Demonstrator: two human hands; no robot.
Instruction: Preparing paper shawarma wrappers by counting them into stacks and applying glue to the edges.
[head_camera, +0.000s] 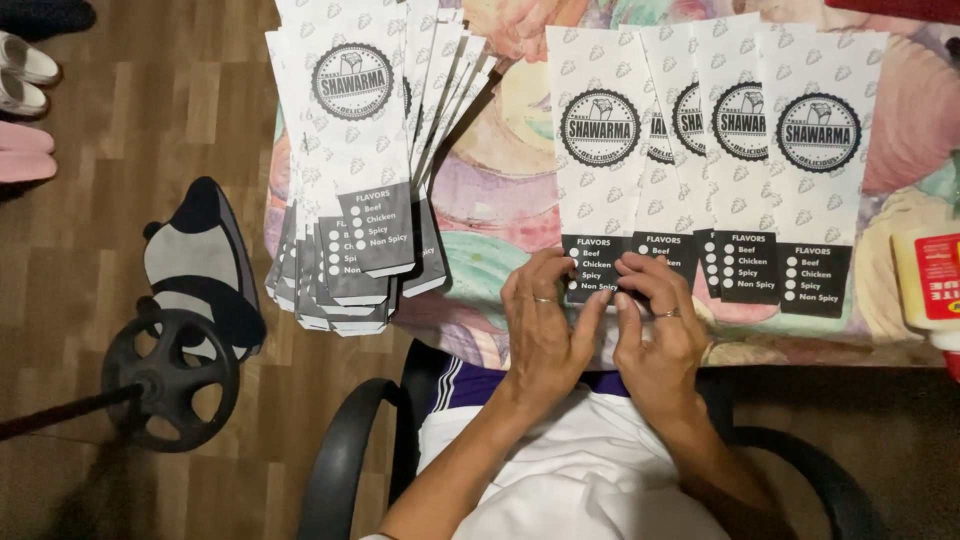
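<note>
Several long white paper sleeves with a round black emblem and a dark lower panel lie fanned in a row (720, 150) on the table. My left hand (545, 325) and my right hand (655, 330) both press their fingertips on the bottom edge of the leftmost sleeve (598, 160), at its dark panel. Each hand wears a ring. Neither hand lifts the sleeve off the table.
A thick fanned stack of the same sleeves (360, 150) overhangs the table's left edge. The table has a pastel shell-pattern cover (500, 210). A white glue bottle with a red label (930, 290) lies at the right edge. A black chair armrest (340, 460), a round chair base (170, 375) and shoes (25, 75) are on the wood floor.
</note>
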